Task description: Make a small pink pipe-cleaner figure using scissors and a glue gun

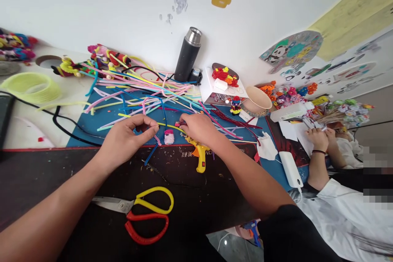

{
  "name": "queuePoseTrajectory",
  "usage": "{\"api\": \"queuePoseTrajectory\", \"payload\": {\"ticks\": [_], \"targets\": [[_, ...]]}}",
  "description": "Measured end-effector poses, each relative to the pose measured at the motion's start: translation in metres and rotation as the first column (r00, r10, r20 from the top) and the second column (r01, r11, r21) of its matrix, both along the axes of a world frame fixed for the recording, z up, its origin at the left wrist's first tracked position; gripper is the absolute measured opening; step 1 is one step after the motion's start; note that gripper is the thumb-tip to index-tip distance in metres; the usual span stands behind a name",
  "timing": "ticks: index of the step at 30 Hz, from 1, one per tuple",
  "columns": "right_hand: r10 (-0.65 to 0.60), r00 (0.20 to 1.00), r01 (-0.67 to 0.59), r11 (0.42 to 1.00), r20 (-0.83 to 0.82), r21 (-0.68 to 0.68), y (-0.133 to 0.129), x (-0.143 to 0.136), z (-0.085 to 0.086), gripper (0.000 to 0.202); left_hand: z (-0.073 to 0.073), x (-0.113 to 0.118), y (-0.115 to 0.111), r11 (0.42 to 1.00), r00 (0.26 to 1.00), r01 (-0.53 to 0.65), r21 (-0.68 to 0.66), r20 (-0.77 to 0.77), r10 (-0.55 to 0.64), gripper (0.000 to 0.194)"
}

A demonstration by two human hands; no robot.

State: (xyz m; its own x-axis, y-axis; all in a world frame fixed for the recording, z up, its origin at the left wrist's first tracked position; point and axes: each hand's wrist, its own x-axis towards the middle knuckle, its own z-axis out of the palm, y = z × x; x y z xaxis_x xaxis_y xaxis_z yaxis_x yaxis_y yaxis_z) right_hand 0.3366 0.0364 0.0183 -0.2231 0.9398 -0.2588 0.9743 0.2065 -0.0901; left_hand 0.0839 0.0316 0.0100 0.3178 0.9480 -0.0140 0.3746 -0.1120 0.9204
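Note:
My left hand [130, 135] is closed in a pinch, thumb and forefinger tips together; what lies between them, if anything, is too small to name. Just right of it sits a small pink and white bundle of fuzzy stems [168, 137]. A blue pipe cleaner [150, 154] runs down close to those fingertips. Over the nozzle end of a yellow hot glue gun [201, 157], my right hand [196, 127] has its fingers curled together. A tiny red piece [177, 124] shows at their tips, its kind unclear. The palm hides part of the glue gun.
Scissors [132, 206] with yellow and red handles lie in front. Many pipe cleaners [138, 90] spread over the blue mat. Behind stand a black thermos [187, 55], a white box [211, 86] and a bowl [258, 100]. A co-worker's hands [319, 137] are at right, beyond a white power bank [290, 168].

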Motion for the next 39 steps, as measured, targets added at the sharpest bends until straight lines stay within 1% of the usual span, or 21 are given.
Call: {"api": "queuePoseTrajectory", "payload": {"ticks": [2,4,6,8,10,12,14,17,20,24,26,31,35,37,39], "targets": [[-0.013,1.000,0.013,1.000,-0.010,0.013,0.003,-0.001,0.001,0.016,-0.003,0.000,0.000,1.000,1.000,0.002,0.011,0.003,-0.002,0.032],[-0.056,0.997,0.059,0.997,-0.058,0.050,0.003,-0.001,0.005,0.016,-0.005,0.000,0.001,1.000,1.000,-0.002,0.020,0.002,0.002,0.031],[-0.108,0.979,0.123,0.989,-0.175,0.077,-0.002,-0.001,0.011,0.015,-0.005,0.000,0.001,1.000,1.000,0.002,0.021,0.002,-0.002,0.031],[-0.155,0.923,0.194,0.978,-0.353,0.077,-0.012,0.000,0.016,0.016,-0.005,0.000,0.001,1.000,1.000,0.005,0.005,0.012,-0.005,0.032],[-0.179,0.825,0.226,0.974,-0.535,0.024,-0.026,-0.001,0.018,0.017,-0.005,0.000,0.001,0.999,0.999,-0.005,-0.032,0.037,0.006,0.034],[-0.193,0.711,0.192,0.978,-0.676,-0.077,-0.043,-0.004,0.017,0.021,-0.006,0.000,0.001,0.996,0.996,-0.019,-0.084,0.082,0.026,0.035],[-0.220,0.599,0.131,0.976,-0.770,-0.176,-0.060,-0.010,0.012,0.024,-0.006,0.001,0.001,0.990,0.988,-0.032,-0.139,0.144,0.052,0.036],[-0.277,0.422,0.069,0.959,-0.863,-0.274,-0.082,-0.023,0.001,0.025,-0.007,0.004,0.000,0.971,0.959,-0.057,-0.230,0.259,0.117,0.039],[-0.338,0.293,0.010,0.936,-0.894,-0.351,-0.094,-0.035,-0.010,0.028,-0.009,0.007,0.000,0.951,0.914,-0.064,-0.304,0.366,0.178,0.042],[-0.499,0.119,-0.059,0.859,-0.858,-0.508,-0.097,-0.047,-0.018,0.043,-0.011,0.008,-0.001,0.938,0.879,-0.046,-0.344,0.431,0.202,0.042],[-0.544,0.054,-0.090,0.832,-0.837,-0.547,-0.095,-0.051,-0.019,0.049,-0.011,0.008,-0.001,0.934,0.872,-0.035,-0.357,0.445,0.203,0.042],[-0.544,-0.019,-0.115,0.835,-0.839,-0.539,-0.090,-0.055,-0.015,0.050,-0.011,0.009,-0.002,0.935,0.869,-0.004,-0.354,0.462,0.179,0.041],[-0.580,-0.124,-0.105,0.815,-0.805,-0.570,-0.090,-0.055,-0.012,0.049,-0.011,0.009,-0.002,0.935,0.863,0.015,-0.354,0.476,0.167,0.039],[-0.596,-0.141,-0.116,0.803,-0.790,-0.585,-0.090,-0.056,-0.012,0.049,-0.010,0.008,-0.002,0.935,0.861,0.027,-0.355,0.483,0.158,0.037],[-0.598,-0.131,-0.137,0.801,-0.790,-0.584,-0.090,-0.057,-0.012,0.049,-0.010,0.008,-0.002,0.934,0.862,0.037,-0.355,0.485,0.150,0.037]]}}
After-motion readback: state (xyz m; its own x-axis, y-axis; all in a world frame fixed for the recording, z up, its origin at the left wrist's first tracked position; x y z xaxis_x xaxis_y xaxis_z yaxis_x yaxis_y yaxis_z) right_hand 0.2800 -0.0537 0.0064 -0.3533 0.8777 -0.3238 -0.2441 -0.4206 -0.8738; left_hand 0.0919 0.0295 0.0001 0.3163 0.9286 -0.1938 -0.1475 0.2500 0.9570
